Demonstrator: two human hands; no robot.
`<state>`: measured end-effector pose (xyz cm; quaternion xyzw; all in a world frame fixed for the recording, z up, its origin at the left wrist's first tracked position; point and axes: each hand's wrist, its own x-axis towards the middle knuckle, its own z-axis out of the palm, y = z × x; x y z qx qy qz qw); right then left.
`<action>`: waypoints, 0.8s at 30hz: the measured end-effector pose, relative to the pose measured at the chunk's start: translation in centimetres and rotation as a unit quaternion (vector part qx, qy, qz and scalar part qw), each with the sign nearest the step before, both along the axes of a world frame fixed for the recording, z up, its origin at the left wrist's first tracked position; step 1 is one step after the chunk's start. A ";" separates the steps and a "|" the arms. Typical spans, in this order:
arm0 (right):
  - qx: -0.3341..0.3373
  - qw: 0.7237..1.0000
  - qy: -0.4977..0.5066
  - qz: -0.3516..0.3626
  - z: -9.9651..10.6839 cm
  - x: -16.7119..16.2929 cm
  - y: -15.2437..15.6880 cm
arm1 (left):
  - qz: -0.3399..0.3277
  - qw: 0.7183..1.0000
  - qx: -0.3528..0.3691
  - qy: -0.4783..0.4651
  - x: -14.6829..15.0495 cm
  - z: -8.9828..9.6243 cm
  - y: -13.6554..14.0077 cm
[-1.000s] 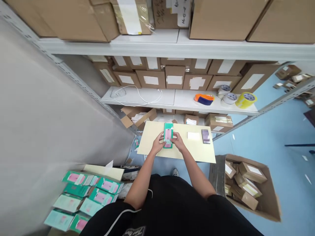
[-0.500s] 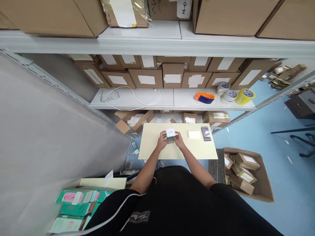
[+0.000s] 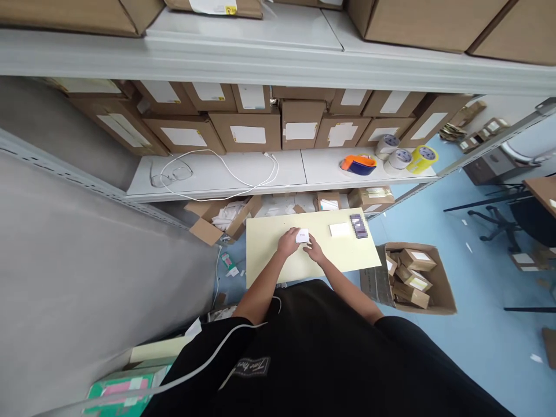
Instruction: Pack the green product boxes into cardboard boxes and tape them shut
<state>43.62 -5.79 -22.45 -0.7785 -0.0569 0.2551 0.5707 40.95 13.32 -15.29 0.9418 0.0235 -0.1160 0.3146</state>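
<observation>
A small box [image 3: 302, 236] with a white top and dark lettering is between my hands, over the pale yellow tabletop [image 3: 264, 260]. My left hand [image 3: 288, 242] is closed around its left side. At the lower right corner of the box, my right hand [image 3: 314, 249] has its fingers curled against the edge. The sides of the box are mostly hidden from this angle. Right of my hands lie a flat white box [image 3: 339, 230] and a dark purple, blurred-out item [image 3: 358, 226].
Behind the table, a shelf [image 3: 286, 172] holds a white cable, glasses, an orange-and-blue band [image 3: 358, 165], tape rolls [image 3: 398, 160] and cardboard boxes [image 3: 255, 130]. An open carton [image 3: 443, 284] of small boxes stands on the floor at right. Green boxes [image 3: 121, 394] are stacked lower left.
The view has shifted and turned slightly. The small box has tipped or turned, so its green side no longer shows. My right hand has moved to its lower corner.
</observation>
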 end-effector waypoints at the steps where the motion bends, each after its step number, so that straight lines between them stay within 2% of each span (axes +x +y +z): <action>1: -0.003 1.000 0.002 0.008 0.0 0.1 0.0 | -0.010 1.000 0.013 0.012 0.5 0.3 0.4; 5: -0.013 0.999 0.020 0.041 0.2 0.2 0.3 | -0.041 0.997 0.040 0.043 2.3 1.1 2.3; 9: -0.032 0.998 0.040 0.048 0.9 0.2 0.9 | -0.046 0.998 0.009 0.033 3.8 1.9 3.4; 14: -0.019 0.999 0.018 0.025 1.8 0.1 1.4 | 0.137 0.984 -0.093 0.061 5.1 1.6 3.2; 17: -0.018 1.000 0.017 0.009 2.0 -0.1 1.7 | 0.203 0.973 -0.090 0.057 5.0 0.8 2.8; 19: -0.019 1.000 0.018 -0.001 2.1 -0.3 2.1 | 0.248 0.965 -0.086 0.005 4.6 0.3 2.5; 21: -0.019 1.000 0.015 -0.009 2.1 -0.4 2.5 | 0.243 0.964 -0.092 -0.060 4.0 -0.2 2.3; 22: -0.019 1.000 0.011 -0.012 2.1 -0.5 2.7 | 0.209 0.970 -0.101 -0.070 3.7 -0.4 2.1; 24: -0.019 1.000 0.000 -0.022 2.2 -0.4 3.1 | 0.125 0.984 -0.127 -0.024 3.4 -0.9 2.0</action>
